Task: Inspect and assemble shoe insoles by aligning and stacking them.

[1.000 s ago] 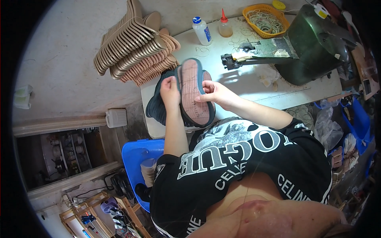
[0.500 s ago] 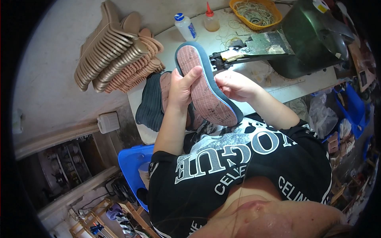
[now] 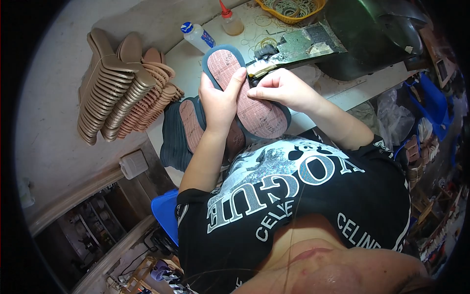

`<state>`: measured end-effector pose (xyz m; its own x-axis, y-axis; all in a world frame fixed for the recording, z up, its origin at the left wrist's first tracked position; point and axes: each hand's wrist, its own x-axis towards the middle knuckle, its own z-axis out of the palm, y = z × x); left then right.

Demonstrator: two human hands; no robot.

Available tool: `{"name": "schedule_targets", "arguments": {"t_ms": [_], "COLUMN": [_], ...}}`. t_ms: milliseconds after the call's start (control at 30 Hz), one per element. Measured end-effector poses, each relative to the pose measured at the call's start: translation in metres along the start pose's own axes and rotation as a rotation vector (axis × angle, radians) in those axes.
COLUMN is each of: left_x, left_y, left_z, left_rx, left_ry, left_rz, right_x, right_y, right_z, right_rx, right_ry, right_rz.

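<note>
My left hand is closed round a shoe insole, its thumb lying on the pinkish woven face. The insole has a dark teal rim and is tilted over the table's near edge. My right hand is closed in a pinch at the insole's right edge, fingertips over the pink face; whatever is between them is hidden. To the left of my left hand, a stack of dark insoles lies on the table, a pink face showing on one.
Bundled gold and pink soles lean at the left wall. At the back are a white bottle, a red-tipped glue bottle and a yellow basket of rubber bands. A dark green machine stands at right, a blue bin below left.
The insole has turned its pink face more toward me. My right fingertips have come from the rim onto its face. The view has shifted, so the table things sit further left and up.
</note>
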<state>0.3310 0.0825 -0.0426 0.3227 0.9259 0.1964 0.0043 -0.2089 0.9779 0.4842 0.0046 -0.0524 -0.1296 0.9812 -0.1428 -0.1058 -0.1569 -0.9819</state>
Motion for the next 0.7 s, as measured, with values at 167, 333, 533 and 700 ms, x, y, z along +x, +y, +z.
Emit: {"name": "schedule_targets", "arguments": {"t_ms": [167,333,533,700], "left_x": [0.014,0.036,0.043,0.019], "left_y": [-0.025,-0.039,-0.037,-0.011], "left_z": [0.002,0.012,0.019,0.005], "left_rx": [0.302,0.236,0.154,-0.265], "left_ry": [0.061,0.041,-0.001,0.0], "left_rz": [0.089,-0.036,-0.118,-0.194], "right_x": [-0.001,-0.006,-0.011,-0.016], "right_y": [0.003,-0.006,0.001,-0.004], "right_z": [0.0,-0.008,-0.017,-0.005], "right_rx": [0.011,0.167,0.249,0.636], "right_ry": [0.177,0.205,0.196,0.016], "right_rz": [0.031,0.002,-0.004,0.066]}}
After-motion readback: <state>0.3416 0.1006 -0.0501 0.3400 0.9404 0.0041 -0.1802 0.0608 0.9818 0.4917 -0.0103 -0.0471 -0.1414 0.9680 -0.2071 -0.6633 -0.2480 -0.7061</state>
